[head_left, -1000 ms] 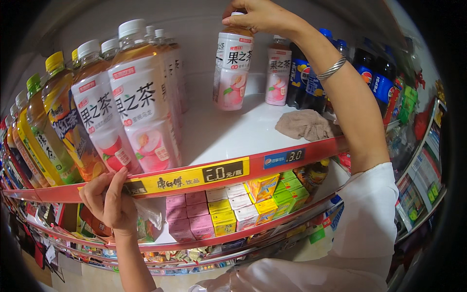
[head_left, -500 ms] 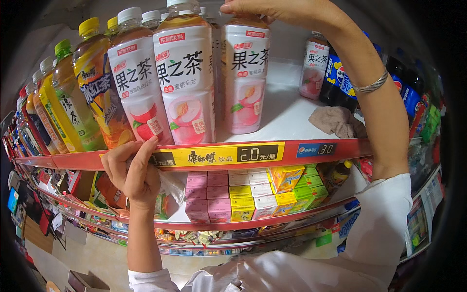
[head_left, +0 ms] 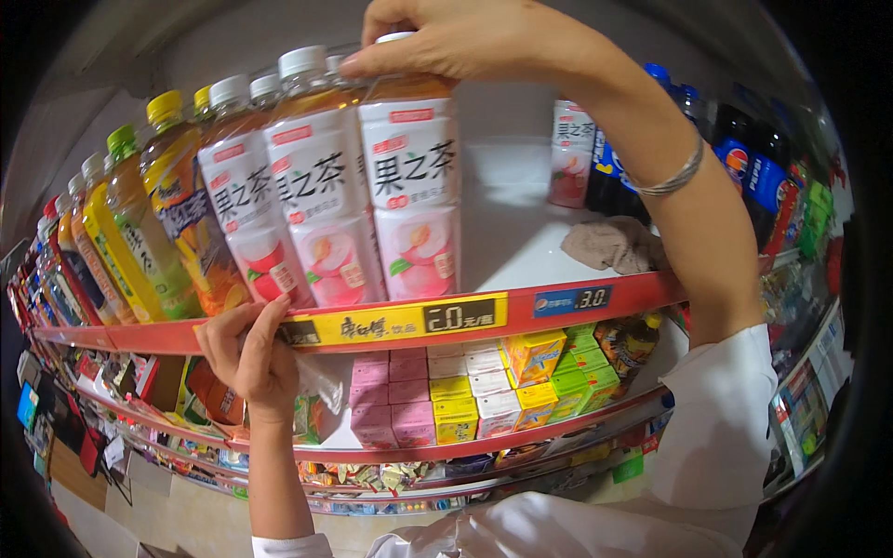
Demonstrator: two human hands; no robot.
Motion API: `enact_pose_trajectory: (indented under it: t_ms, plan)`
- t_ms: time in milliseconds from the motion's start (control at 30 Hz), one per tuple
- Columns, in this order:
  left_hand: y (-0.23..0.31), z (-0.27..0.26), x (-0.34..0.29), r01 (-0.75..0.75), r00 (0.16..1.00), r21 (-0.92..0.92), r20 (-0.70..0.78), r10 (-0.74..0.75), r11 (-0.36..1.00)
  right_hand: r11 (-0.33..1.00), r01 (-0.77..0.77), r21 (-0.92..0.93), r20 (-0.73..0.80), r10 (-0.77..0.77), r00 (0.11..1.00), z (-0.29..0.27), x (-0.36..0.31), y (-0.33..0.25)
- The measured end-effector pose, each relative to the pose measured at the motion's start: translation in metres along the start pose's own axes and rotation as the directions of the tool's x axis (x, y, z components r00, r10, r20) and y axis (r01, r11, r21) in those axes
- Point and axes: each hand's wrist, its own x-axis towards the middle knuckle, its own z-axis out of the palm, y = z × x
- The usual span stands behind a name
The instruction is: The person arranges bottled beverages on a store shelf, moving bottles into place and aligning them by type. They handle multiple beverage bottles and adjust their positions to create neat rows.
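At the far left, a row of bottles point(head_left: 110, 251) with caps of several colours runs along the shelf. Next come a green-capped bottle point(head_left: 153, 223) and, just beside it, a yellow-capped bottle point(head_left: 193, 219). Below them is the left hand point(head_left: 249, 349), with its fingers partly bent at the red shelf edge point(head_left: 521, 321). It holds no bottle; whether it grips the edge or only rests there, I cannot tell.

Two white-capped bottles point(head_left: 316, 200) with fruit labels follow, leaning leftward in this view. To their right, near the shelf front, is the held bottle point(head_left: 411, 186), almost upright, with a peach label. The right hand point(head_left: 446, 42) is closed around its top from above, the thumb at the left side. I cannot tell if the base carries weight on the shelf. Under it, small cartons point(head_left: 465, 395) in pink, yellow, white and green are stacked one level lower.

Farther right, a smaller-looking bottle point(head_left: 569, 163) stands at the back beside dark bottles point(head_left: 619, 177), behind a crumpled brown cloth point(head_left: 609, 245). A twisted bracelet point(head_left: 677, 172) circles the right forearm.
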Motion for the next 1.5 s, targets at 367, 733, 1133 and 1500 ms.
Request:
enact_pose_trajectory:
  t_ms: [367,733,1133,1500]
  plan:
    - [-0.002,0.001,-0.004,0.0,1.0,-0.001,-0.011,0.0,1.0,0.47,-0.547,-0.693,-0.14,0.656,0.742,-0.007,-0.026,0.218]
    - [-0.001,0.002,-0.005,-0.014,1.0,-0.001,-0.013,0.014,1.0,0.801,-0.594,-0.075,-0.095,0.588,0.804,-0.008,-0.075,0.213]
    - [-0.006,-0.003,-0.002,-0.037,0.999,0.014,0.004,0.037,0.999,0.945,-0.122,0.305,-0.151,0.174,0.973,0.012,-0.009,0.142]
    - [0.001,0.001,0.001,-0.022,1.0,-0.02,-0.017,0.022,1.0,0.786,-0.21,0.581,0.088,0.196,0.977,0.039,0.03,0.084]
